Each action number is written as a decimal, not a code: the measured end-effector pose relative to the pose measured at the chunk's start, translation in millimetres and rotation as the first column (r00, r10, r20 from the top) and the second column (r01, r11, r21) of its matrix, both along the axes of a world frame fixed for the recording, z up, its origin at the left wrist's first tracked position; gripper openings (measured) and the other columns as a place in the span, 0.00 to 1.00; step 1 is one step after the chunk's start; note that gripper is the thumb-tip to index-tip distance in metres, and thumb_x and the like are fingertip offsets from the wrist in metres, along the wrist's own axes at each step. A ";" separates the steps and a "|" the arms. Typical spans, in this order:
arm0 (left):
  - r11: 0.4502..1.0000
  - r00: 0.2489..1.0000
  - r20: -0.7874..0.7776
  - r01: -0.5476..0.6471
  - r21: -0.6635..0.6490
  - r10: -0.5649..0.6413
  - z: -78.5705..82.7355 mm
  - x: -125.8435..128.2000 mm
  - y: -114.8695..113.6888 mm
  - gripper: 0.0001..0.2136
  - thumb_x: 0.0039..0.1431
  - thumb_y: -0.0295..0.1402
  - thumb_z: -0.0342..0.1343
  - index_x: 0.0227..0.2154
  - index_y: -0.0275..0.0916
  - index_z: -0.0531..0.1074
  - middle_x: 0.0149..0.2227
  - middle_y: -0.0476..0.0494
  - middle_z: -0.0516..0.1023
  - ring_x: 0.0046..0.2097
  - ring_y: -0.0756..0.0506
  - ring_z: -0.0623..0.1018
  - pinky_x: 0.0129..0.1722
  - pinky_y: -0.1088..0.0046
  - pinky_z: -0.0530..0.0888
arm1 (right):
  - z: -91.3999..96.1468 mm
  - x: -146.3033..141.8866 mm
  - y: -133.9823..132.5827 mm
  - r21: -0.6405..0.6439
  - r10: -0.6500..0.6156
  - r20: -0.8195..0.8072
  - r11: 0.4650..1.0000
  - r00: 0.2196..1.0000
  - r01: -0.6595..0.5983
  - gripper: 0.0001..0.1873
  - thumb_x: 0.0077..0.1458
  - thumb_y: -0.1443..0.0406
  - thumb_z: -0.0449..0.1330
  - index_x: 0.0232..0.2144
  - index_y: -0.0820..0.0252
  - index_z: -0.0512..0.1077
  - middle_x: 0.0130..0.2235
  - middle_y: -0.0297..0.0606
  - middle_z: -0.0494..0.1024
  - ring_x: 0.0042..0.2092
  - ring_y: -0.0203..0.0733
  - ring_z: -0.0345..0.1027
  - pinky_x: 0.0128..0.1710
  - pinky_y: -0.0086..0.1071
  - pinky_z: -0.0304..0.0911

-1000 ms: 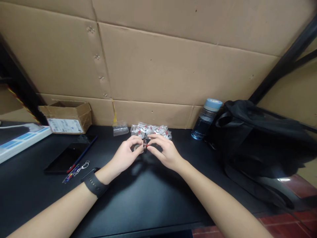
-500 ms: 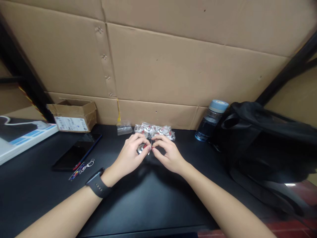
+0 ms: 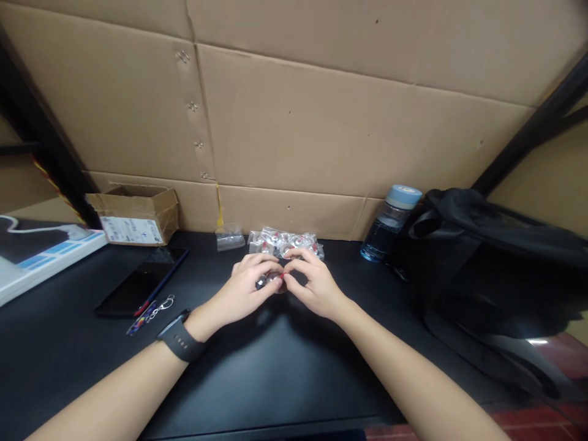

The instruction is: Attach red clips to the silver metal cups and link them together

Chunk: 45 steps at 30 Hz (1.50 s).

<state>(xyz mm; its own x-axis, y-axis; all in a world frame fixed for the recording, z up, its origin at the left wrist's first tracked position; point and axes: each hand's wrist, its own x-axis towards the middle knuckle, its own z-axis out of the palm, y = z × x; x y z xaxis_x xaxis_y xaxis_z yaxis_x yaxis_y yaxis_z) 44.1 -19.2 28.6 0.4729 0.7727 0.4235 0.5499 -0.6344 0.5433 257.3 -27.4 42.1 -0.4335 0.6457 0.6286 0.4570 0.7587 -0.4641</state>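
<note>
Over the middle of the black tabletop, my two hands meet fingertip to fingertip. My left hand (image 3: 252,283) is closed, its thumb and fingers pinching a small round silver piece with a red part (image 3: 274,277), mostly covered by the fingers. From the other side, the thumb and fingertips of my right hand (image 3: 315,283) close on the red bit of the same piece. Just beyond the fingers lies a cluster of clear packets (image 3: 280,237) with similar silver and red pieces inside. To their left rests an additional clear plastic bag (image 3: 229,237).
On the left are a cardboard box (image 3: 138,214), a white power strip (image 3: 50,260), a dark tablet (image 3: 142,282) and a keychain (image 3: 151,313). A blue-lidded bottle (image 3: 386,223) and a black backpack (image 3: 496,263) stand right. Cardboard panels (image 3: 321,135) wall the back.
The silver piece, seen edge-on between my fingertips before, has turned and now sits lower and flatter, with red showing at the right fingertips. My left hand has rolled slightly over it.
</note>
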 end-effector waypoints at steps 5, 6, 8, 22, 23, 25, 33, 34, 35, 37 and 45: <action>0.995 0.993 -0.084 0.079 -0.060 -0.084 -3.6 2.6 -1.3 0.13 0.69 0.45 0.52 0.39 0.48 0.80 0.57 0.45 0.74 0.60 0.37 0.67 0.61 0.52 0.62 | -2.2 1.0 0.9 0.012 -0.002 0.049 1.000 0.999 0.001 0.03 0.59 0.68 0.61 0.34 0.55 0.74 0.51 0.42 0.72 0.55 0.47 0.68 0.58 0.43 0.65; 0.994 0.990 -0.106 0.085 -0.075 -0.092 -4.5 2.5 -1.0 0.14 0.70 0.46 0.50 0.38 0.48 0.80 0.57 0.45 0.73 0.60 0.37 0.66 0.60 0.51 0.62 | -2.8 1.2 1.2 0.012 0.000 0.065 1.000 0.998 -0.001 0.03 0.59 0.68 0.61 0.34 0.56 0.74 0.51 0.42 0.72 0.55 0.47 0.68 0.57 0.42 0.65; 0.994 0.989 -0.132 0.055 -0.096 -0.068 -7.2 1.6 0.6 0.17 0.71 0.47 0.46 0.41 0.49 0.79 0.58 0.45 0.73 0.62 0.37 0.65 0.61 0.49 0.61 | -3.4 1.8 2.0 0.004 0.006 0.094 1.000 0.996 -0.006 0.03 0.60 0.67 0.60 0.34 0.56 0.74 0.50 0.42 0.72 0.54 0.46 0.68 0.56 0.41 0.66; 0.997 0.964 -0.259 -0.065 -0.029 0.055 -47.6 -5.5 20.3 0.25 0.71 0.49 0.43 0.65 0.48 0.64 0.71 0.36 0.59 0.71 0.31 0.57 0.65 0.43 0.57 | -6.5 16.0 15.2 -0.074 -0.044 0.265 0.995 0.963 0.066 0.05 0.57 0.70 0.62 0.30 0.57 0.71 0.44 0.39 0.76 0.49 0.43 0.71 0.51 0.36 0.67; 0.998 0.964 -0.262 -0.054 -0.018 0.047 -46.2 -5.9 20.3 0.24 0.72 0.48 0.43 0.65 0.48 0.65 0.70 0.36 0.61 0.70 0.32 0.59 0.64 0.45 0.58 | -7.4 16.9 16.6 -0.079 -0.056 0.275 0.994 0.960 0.081 0.05 0.57 0.69 0.62 0.30 0.57 0.71 0.43 0.38 0.76 0.48 0.43 0.71 0.49 0.35 0.67; 0.999 0.962 -0.268 -0.042 0.025 0.047 -40.9 -6.6 20.4 0.21 0.72 0.45 0.45 0.61 0.47 0.69 0.66 0.37 0.67 0.67 0.33 0.65 0.62 0.49 0.62 | -9.0 18.3 19.1 -0.094 -0.084 0.302 0.989 0.949 0.118 0.05 0.58 0.69 0.62 0.30 0.57 0.71 0.41 0.37 0.76 0.44 0.41 0.71 0.46 0.33 0.66; 0.997 0.968 -0.250 0.023 0.080 -0.002 -18.8 -9.6 22.0 0.09 0.67 0.33 0.53 0.39 0.44 0.79 0.40 0.42 0.80 0.44 0.41 0.78 0.46 0.67 0.72 | -14.9 20.9 19.7 -0.173 -0.115 0.355 0.967 0.928 0.186 0.05 0.55 0.69 0.62 0.36 0.56 0.74 0.35 0.33 0.78 0.34 0.37 0.69 0.33 0.29 0.60; 0.997 0.972 -0.237 0.026 0.075 -0.008 -18.7 -10.4 22.3 0.08 0.66 0.32 0.54 0.39 0.43 0.79 0.40 0.43 0.80 0.43 0.41 0.78 0.46 0.67 0.72 | -15.0 20.8 19.2 -0.175 -0.095 0.341 0.971 0.935 0.162 0.10 0.55 0.69 0.63 0.40 0.55 0.75 0.38 0.34 0.78 0.35 0.37 0.70 0.34 0.29 0.62; 0.997 0.976 -0.219 0.026 0.073 -0.009 -19.2 -11.2 22.6 0.08 0.66 0.31 0.54 0.41 0.43 0.78 0.41 0.42 0.80 0.43 0.41 0.79 0.46 0.67 0.73 | -14.9 20.8 18.7 -0.173 -0.067 0.330 0.976 0.942 0.130 0.14 0.55 0.69 0.63 0.45 0.55 0.75 0.41 0.36 0.78 0.36 0.38 0.71 0.36 0.29 0.63; 0.997 0.984 -0.178 0.013 0.074 0.000 -21.4 -12.8 22.8 0.11 0.65 0.29 0.54 0.48 0.43 0.76 0.45 0.42 0.80 0.44 0.42 0.80 0.46 0.68 0.73 | -14.3 20.4 18.5 -0.176 0.006 0.336 0.983 0.942 0.056 0.18 0.55 0.68 0.65 0.49 0.54 0.75 0.44 0.37 0.78 0.39 0.39 0.72 0.40 0.30 0.65; 0.999 0.990 -0.138 -0.038 0.014 0.039 -20.5 -14.8 19.5 0.18 0.64 0.25 0.52 0.55 0.43 0.70 0.37 0.46 0.82 0.40 0.44 0.82 0.41 0.72 0.74 | -13.7 19.0 22.5 -0.226 0.038 0.399 0.972 0.916 0.058 0.07 0.60 0.69 0.63 0.40 0.58 0.81 0.38 0.38 0.79 0.38 0.38 0.73 0.40 0.28 0.64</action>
<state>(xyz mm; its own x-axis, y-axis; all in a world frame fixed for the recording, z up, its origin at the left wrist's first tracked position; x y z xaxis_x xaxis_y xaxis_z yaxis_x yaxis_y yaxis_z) 29.3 0.3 8.1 0.4975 0.7869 0.3650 0.6435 -0.6170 0.4530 276.4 -4.9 28.4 -0.6090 0.7562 0.2394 0.6470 0.6482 -0.4016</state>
